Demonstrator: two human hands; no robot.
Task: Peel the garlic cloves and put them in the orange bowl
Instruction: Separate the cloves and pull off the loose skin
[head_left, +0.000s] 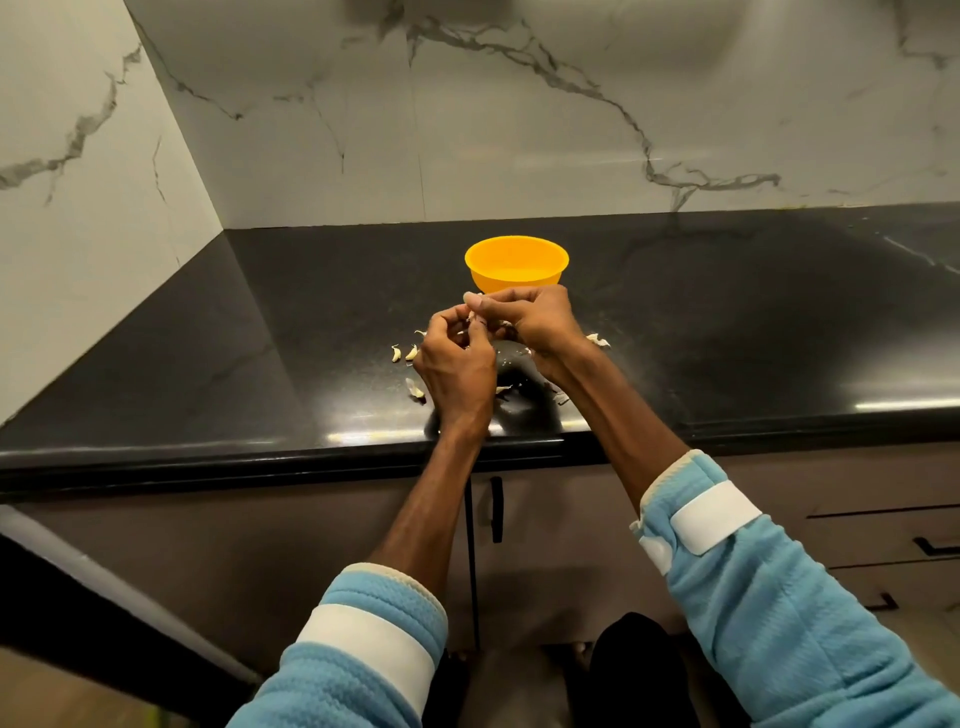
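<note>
Black polished stone bench (727, 338) carries the round orange plastic bowl (491, 280), just beyond your hands. Your left hand (454, 358) and right hand (530, 317) both pinch one small garlic clove (474, 319) in curled fingers. Loose pale cloves (402, 354) lie beside them.

Both hands up over black counter (208, 374), left hand (454, 358) and right hand (535, 322) with curled fingers pinching one small garlic clove (474, 318) between them just in front of orange bowl (517, 264), loose cloves (404, 354) and peel scraps (597, 340) scattered on counter around them.
</note>
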